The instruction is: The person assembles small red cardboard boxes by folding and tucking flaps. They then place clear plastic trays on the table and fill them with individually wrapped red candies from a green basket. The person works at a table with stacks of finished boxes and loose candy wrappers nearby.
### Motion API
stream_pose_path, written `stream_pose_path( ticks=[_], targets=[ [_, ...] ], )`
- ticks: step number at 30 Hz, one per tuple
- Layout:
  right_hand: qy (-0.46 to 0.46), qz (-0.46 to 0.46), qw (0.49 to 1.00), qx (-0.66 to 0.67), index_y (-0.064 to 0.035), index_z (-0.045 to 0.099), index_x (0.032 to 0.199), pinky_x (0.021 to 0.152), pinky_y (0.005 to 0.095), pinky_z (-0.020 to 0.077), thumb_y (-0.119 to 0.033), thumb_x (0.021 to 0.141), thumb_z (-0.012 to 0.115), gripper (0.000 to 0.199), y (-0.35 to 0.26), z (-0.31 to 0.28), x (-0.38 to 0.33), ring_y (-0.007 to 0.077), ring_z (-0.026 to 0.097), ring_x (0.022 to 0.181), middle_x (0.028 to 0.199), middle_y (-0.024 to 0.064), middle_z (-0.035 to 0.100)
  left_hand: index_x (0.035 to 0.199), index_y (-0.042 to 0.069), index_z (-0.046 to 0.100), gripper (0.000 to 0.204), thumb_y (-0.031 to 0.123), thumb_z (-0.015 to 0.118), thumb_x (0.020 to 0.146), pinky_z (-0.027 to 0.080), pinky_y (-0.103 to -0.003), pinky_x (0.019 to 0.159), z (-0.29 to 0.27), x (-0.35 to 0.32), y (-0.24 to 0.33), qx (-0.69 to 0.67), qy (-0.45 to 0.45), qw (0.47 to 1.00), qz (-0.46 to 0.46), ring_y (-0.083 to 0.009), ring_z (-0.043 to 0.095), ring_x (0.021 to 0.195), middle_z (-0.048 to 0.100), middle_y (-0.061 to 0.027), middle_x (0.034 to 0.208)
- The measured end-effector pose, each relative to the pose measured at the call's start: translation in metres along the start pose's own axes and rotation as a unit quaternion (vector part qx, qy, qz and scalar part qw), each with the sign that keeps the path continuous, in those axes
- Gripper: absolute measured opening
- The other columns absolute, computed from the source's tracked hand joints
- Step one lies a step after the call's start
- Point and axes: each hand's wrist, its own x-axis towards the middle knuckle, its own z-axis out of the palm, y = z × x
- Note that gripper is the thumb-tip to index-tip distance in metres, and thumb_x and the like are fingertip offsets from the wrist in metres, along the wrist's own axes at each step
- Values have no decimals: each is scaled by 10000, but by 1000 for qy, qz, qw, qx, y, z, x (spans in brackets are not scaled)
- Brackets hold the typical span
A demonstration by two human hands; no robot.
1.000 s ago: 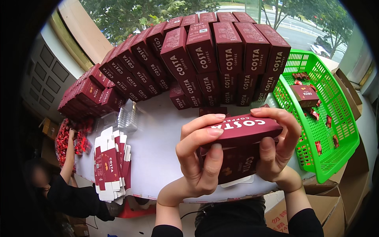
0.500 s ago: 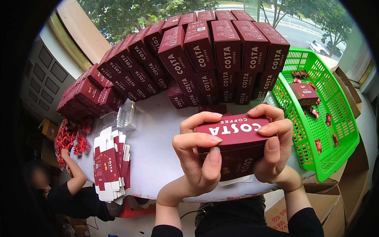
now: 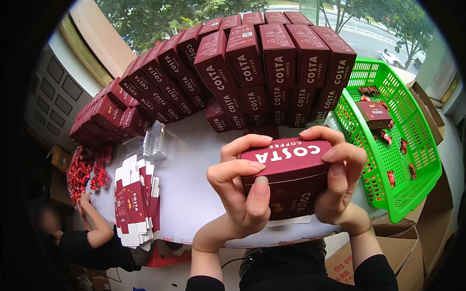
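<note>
Closure step, probably, with maroon carton (image 3: pixel 291 183) pinched at its two ends between left hand (image 3: pixel 238 208) and right hand (image 3: pixel 342 194), above bench (image 3: pixel 187 189), flattened cartons (image 3: pixel 133 200) left of the hands, next move seemingly calling for even fingertip pressure along the top edge.

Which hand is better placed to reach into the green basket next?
Probably the right hand: it is nearer the green basket. The left hand sits across the maroon box. Both grip that box, so the right would have to let go first.
</note>
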Motion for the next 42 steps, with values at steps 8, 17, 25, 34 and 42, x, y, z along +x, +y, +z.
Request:
stream_pose_path(
  ticks=[8,17,25,34,42],
  targets=[
    [10,51,997,51,-31,429,1051,915,344,423,-409,986,467,385,-1,2,-3,234,504,1030,1190,269,465,1099,96,481,392,466,413,991,467,-390,873,1,-2,-6,23,1,999,49,-293,504,1042,454,-268,1187],
    [-10,150,989,15,-9,437,1095,976,357,372,-405,1012,360,412,-7,3,1,210,480,1075,1262,223,432,1053,30,463,257,245,562,952,420,-338,918,-5,5,4,80,6,995,-54,-208,494,1040,460,-200,1201],
    [-20,302,952,-40,-17,386,1305,999,348,380,-239,939,424,429,-13,3,13,196,442,1215,1365,124,416,1147,25,480,306,271,556,983,466,-213,767,-86,33,-11,94,30,940,-326,-69,546,875,551,-44,988],
    [-33,335,940,-51,-19,399,1294,991,335,375,-193,933,443,403,-14,3,13,183,454,1188,1330,110,446,1060,-20,570,482,448,560,949,469,-262,790,-162,-2,-134,261,-131,821,-490,-118,578,868,653,-80,920],
    [-23,329,942,-68,-14,412,1281,982,330,382,-176,925,448,392,-11,2,11,180,470,1172,1307,104,467,1087,10,576,369,335,600,914,477,-409,860,-171,0,-113,587,-21,710,-388,-294,605,1018,627,-173,1073]
  ],
)
